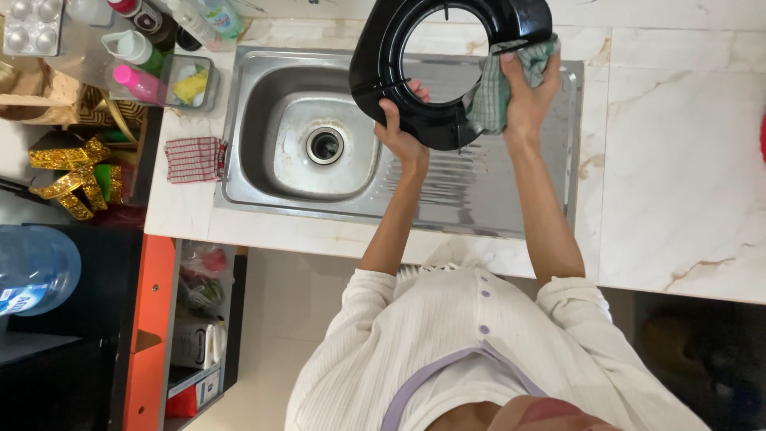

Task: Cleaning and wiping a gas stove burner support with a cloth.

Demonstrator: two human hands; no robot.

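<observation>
A black ring-shaped stove part (383, 56) with a large round opening is held up over the steel sink (255, 88) and its ribbed drainboard. My left hand (399, 132) grips the ring's lower rim, fingers hooked through the opening. My right hand (527, 92) presses a green-and-white checked cloth (491, 92) against the ring's right side. Both hands are closed on what they hold.
A red checked cloth (195, 158) lies on the marble counter (678, 160) left of the sink. Bottles and a small sponge tub (190, 81) stand at the back left. A round drain (325, 144) sits in the basin. An orange-edged shelf (152, 319) and a water jug (36, 267) are at lower left.
</observation>
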